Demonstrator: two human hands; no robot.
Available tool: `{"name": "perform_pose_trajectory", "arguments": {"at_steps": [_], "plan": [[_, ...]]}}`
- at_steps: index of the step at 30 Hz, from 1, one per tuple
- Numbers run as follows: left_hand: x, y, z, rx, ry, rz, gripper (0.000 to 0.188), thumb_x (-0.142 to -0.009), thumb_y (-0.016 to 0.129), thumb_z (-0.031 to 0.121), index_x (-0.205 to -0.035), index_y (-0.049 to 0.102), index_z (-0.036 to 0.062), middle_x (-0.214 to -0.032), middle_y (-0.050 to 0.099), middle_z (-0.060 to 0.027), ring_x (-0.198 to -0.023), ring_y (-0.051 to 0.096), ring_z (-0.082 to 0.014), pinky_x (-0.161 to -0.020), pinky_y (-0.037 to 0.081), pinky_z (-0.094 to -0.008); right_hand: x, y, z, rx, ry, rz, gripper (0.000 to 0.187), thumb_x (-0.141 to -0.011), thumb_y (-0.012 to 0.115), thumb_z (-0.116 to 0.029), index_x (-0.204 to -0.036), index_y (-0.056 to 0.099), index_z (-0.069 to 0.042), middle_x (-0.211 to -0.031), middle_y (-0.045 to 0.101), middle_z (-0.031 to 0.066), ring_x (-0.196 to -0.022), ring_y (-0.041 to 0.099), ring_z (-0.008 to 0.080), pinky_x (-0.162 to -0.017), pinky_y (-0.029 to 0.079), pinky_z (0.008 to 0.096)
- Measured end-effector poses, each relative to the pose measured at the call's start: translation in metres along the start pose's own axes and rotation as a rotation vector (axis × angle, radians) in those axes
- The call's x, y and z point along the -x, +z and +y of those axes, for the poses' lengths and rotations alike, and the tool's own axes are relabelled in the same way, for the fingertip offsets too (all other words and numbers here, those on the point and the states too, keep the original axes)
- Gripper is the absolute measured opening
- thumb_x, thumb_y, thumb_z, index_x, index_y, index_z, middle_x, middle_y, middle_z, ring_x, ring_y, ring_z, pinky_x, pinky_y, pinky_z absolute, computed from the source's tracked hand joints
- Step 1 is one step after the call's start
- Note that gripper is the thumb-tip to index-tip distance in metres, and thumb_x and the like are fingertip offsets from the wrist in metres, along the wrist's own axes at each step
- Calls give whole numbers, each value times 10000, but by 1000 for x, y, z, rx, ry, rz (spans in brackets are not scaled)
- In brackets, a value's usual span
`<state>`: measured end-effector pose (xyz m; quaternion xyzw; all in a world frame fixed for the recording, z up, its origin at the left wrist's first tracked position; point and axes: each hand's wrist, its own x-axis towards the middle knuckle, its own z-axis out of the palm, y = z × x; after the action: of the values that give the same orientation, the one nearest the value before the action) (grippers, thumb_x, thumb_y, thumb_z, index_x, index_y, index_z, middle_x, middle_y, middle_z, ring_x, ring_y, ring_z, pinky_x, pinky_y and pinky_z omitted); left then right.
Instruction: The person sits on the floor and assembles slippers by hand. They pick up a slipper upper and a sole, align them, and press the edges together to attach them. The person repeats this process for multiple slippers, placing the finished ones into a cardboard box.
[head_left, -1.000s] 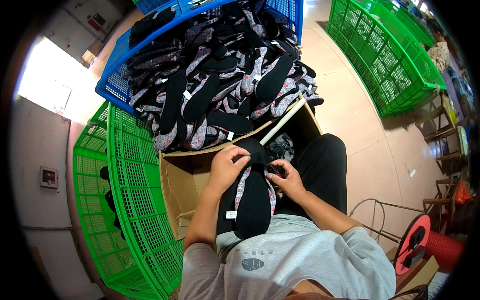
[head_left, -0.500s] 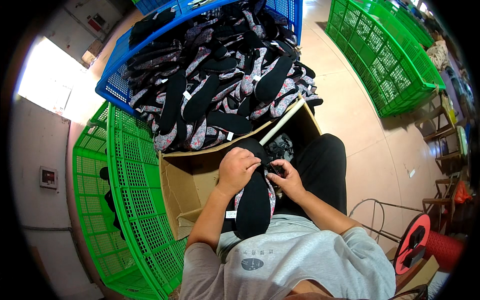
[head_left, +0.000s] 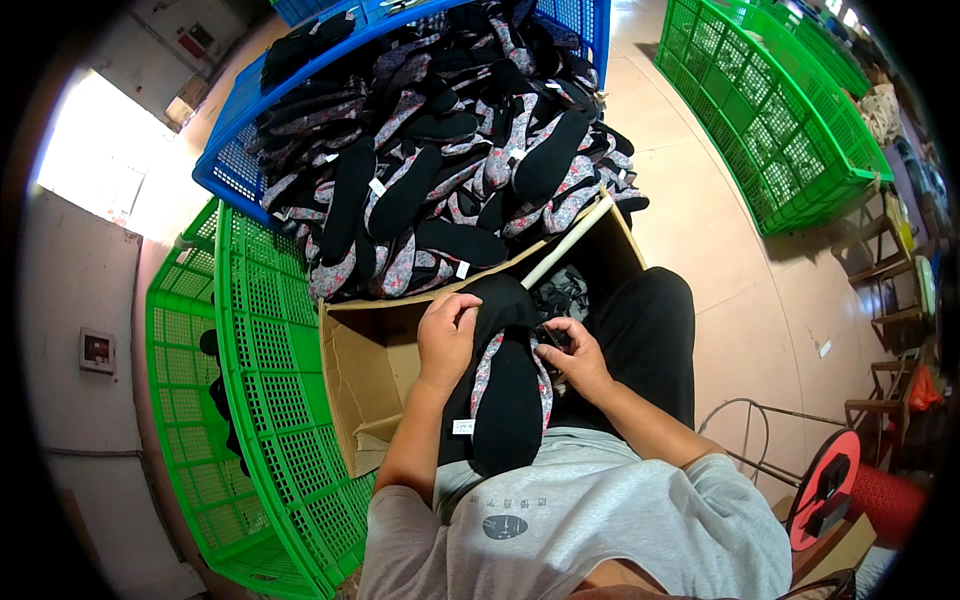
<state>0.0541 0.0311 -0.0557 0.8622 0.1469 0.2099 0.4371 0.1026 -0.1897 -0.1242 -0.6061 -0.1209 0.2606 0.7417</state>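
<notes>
When inspecting, find elongated black-soled, floral-fabric slipper (head_left: 508, 405) on black-trousered lap (head_left: 645, 345), near half-closed left hand (head_left: 446, 335) and against half-closed right hand (head_left: 577, 358); cannot tell either grip's contents.

The person's black-trousered lap (head_left: 642, 335) carries one black-soled floral shoe (head_left: 508, 412), and the pale floor (head_left: 710, 240) bears a green plastic crate (head_left: 765, 125).
</notes>
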Motion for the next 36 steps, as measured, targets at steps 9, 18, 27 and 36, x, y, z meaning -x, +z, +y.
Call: {"name": "perform_pose_trajectory", "arguments": {"at_steps": [9,18,27,36], "plan": [[7,-7,-5,115,-228,-131,118,-854,670,27,-964,709,9,-912,665,-48,-767,608,-110,-716,486,-251,-1,-1,5,27,-25,17,345,-841,760,-73,-1147,600,-50,-974,607,-10,-843,558,64,-763,472,220],[20,-18,14,1,-119,-264,101,-833,705,69,-904,700,-3,-757,634,-58,-768,644,-157,-703,503,-276,0,1,-2,60,-4,21,337,-842,765,-84,-1136,604,-48,-968,605,-12,-837,558,61,-755,470,217],[22,-26,30,-290,266,-204,77,-782,702,93,-846,703,50,-799,646,-96,-784,613,-304,-714,490,-396,-1,1,2,27,1,30,333,-847,762,-92,-1139,606,-51,-980,605,-16,-833,565,53,-748,472,216],[28,-17,37,-474,446,-424,79,-755,729,157,-825,722,120,-816,534,-42,-853,533,-248,-747,429,-382,-1,0,8,23,-8,36,342,-846,762,-88,-1147,605,-54,-977,605,-14,-835,555,58,-762,465,209]]}}
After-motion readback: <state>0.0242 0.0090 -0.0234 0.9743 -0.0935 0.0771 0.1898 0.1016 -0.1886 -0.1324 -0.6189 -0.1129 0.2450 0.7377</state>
